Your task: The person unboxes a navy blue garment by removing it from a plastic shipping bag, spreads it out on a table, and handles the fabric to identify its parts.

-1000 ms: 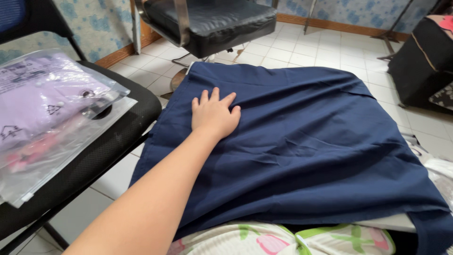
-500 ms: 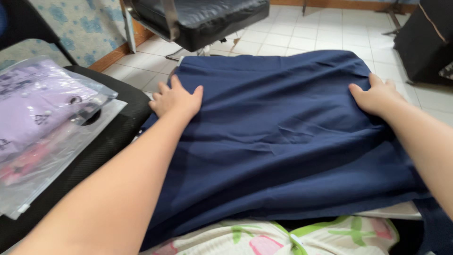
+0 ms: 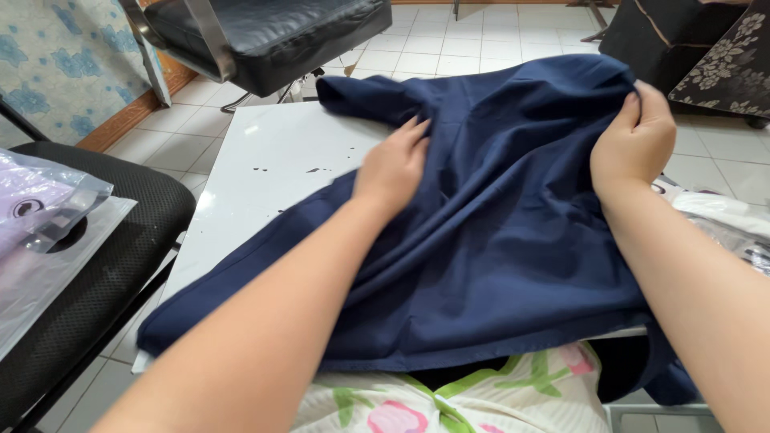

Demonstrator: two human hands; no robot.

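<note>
on the white surface [image 3: 265,168], head view: navy cloth [image 3: 497,240] lies bunched, covering the right and near part, its near edge hanging off toward the person's lap. left hand [image 3: 393,168] sits on the cloth near its middle-left, fingers bent and closed into a fold of the fabric. right hand [image 3: 638,136] is at the cloth's far right edge, raised a bit, thumb and fingers pinched shut on the hem. cloth spans between both hands. left of the surface, black mesh chair [image 3: 104,265] carries clear plastic bags [image 3: 40,240]. black padded chair [image 3: 265,32] stands beyond on tiled floor [image 3: 481,48].
</note>
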